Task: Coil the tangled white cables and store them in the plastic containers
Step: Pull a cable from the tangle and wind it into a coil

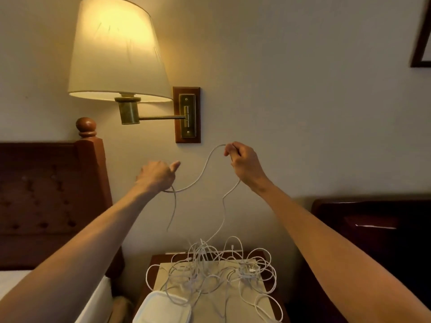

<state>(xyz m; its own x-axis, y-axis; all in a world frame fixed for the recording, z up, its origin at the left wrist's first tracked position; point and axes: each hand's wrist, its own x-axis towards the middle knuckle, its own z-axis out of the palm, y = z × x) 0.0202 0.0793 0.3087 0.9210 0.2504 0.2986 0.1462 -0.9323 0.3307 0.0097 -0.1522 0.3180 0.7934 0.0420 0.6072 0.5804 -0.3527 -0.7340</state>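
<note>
Both hands raised w/ one white cable strung between: right hand pinches it, left hand closed round it; tangle covers desk's far edge, container at near-left corner; step, prob.: freeing a strand; next: draw it clear, loop.

Dark wood worktop between bed and another dark piece of furniture. Beige mat lies on it. Tangled white cables heaped on the mat, loops spilling over its edges. White plastic containers at front-left corner.
</note>
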